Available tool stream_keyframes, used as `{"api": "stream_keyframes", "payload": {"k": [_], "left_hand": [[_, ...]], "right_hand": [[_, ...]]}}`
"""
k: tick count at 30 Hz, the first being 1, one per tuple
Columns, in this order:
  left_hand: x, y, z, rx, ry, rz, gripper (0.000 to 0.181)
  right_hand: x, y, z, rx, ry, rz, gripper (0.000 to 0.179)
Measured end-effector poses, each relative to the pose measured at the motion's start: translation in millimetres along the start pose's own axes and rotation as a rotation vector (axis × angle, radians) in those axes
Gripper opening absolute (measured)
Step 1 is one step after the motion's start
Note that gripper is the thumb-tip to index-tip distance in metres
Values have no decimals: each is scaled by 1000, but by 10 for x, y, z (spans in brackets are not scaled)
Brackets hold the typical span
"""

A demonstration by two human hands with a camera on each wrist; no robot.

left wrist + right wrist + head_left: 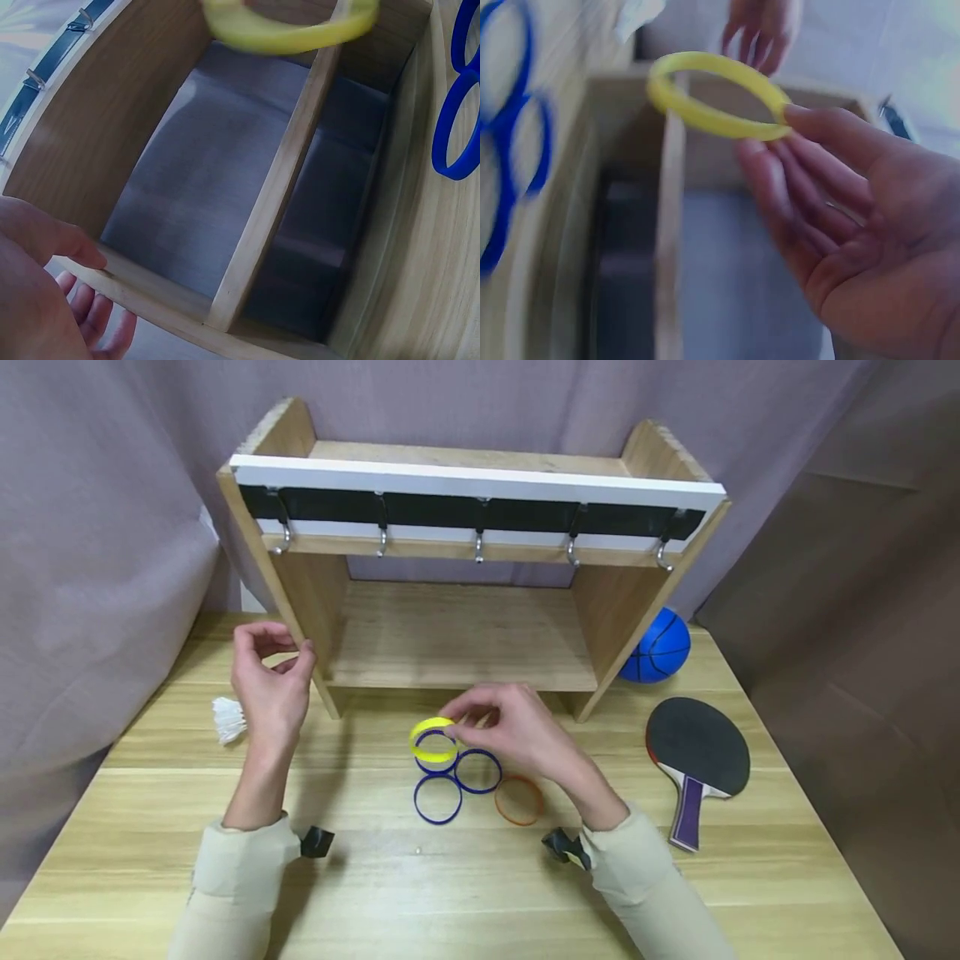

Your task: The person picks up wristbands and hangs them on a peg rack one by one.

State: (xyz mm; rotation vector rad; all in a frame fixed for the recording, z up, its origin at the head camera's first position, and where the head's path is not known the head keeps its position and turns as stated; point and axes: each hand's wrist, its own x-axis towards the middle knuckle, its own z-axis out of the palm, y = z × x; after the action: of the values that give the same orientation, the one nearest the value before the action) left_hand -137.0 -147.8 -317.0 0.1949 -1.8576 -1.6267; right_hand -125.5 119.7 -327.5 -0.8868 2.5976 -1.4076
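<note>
My right hand pinches a yellow wristband between thumb and fingertips, holding it up in front of a wooden shelf unit. In the right wrist view the yellow band is tilted, its far side free. Under it on the table lie three blue wristbands, partly overlapped by the yellow one, and an orange wristband to their right. At the unit's left side panel, my left hand grips the edge, thumb inside and fingers outside.
Metal hooks line the unit's white and black top rail. A blue ball sits by its right side, with a table tennis paddle nearer. On the left lies a white shuttlecock. Curtains hang behind.
</note>
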Motion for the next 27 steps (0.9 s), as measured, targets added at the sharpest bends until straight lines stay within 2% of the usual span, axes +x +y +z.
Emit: {"api": "stream_keyframes", "payload": {"k": [3,7,13,18,27], "left_hand": [[-1,-4,3,1,0,2,25],[-8,-14,18,0,-5,32,26],[-16,-14,34,14,-4,47,27],[-19,-17,25,15,2,54,29],[-8,-21,-5,12,1,67,29]], "right_hand": [[254,-228,82,286,14,-30,18],[581,-493,171,656,120,-85,25],[893,-728,298,984,296,-126,25],[1036,-772,370,1117,373,-151,23],[1155,-845,429,1127,354,-161,22]]}}
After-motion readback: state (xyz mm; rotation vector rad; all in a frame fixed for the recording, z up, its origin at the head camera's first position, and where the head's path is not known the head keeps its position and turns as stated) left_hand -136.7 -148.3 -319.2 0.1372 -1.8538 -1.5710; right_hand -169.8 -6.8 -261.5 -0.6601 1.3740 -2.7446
